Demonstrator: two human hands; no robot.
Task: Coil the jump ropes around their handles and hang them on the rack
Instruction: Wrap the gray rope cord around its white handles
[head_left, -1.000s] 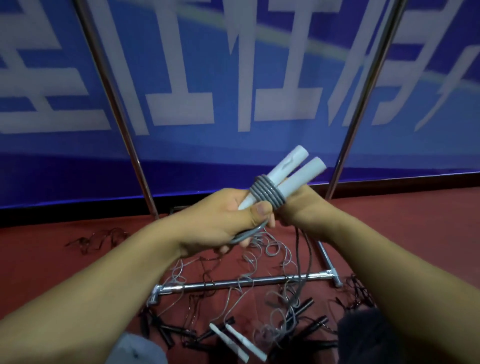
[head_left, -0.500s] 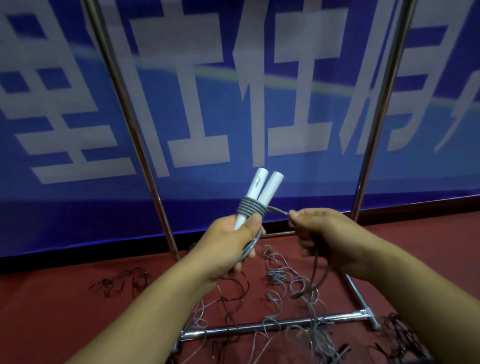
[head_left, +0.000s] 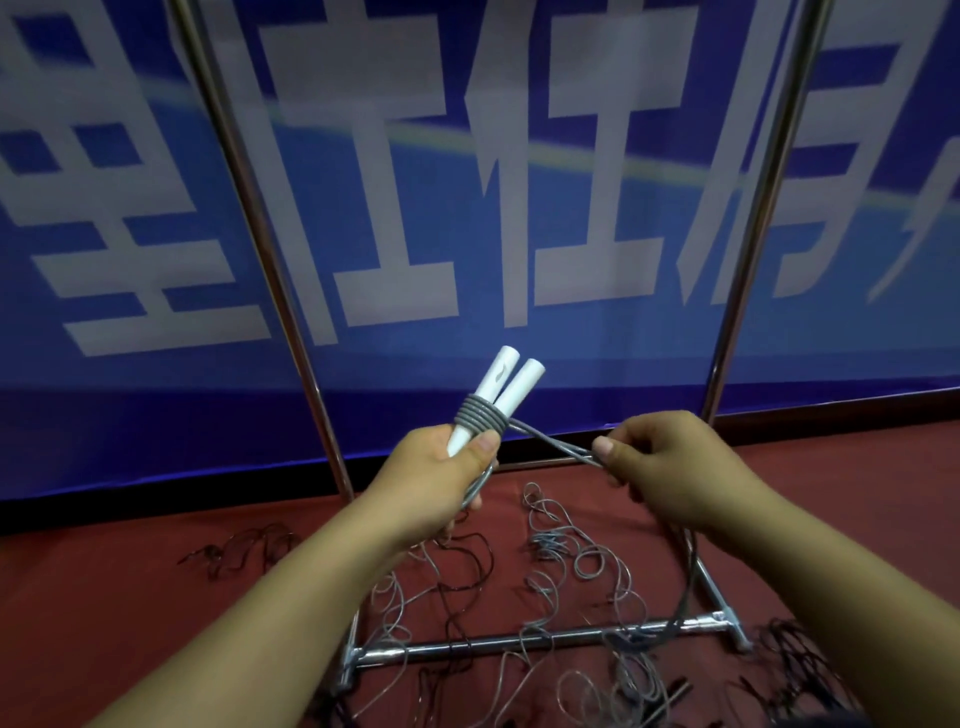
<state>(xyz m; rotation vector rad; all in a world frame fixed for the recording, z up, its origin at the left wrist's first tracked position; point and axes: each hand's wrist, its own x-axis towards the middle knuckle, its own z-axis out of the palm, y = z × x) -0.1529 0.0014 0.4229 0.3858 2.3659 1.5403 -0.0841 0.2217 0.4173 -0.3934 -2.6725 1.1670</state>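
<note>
1. Several grey turns bind the two white handles (head_left: 501, 397); much of the rope (head_left: 553, 444) trails loose to the floor, other ropes (head_left: 582, 561) lie tangled by the rack (head_left: 519, 643), nothing visibly hung.
2. The left hand (head_left: 447, 480) grips the handles; the right hand (head_left: 660, 462) pinches the taut rope beside them.
</note>
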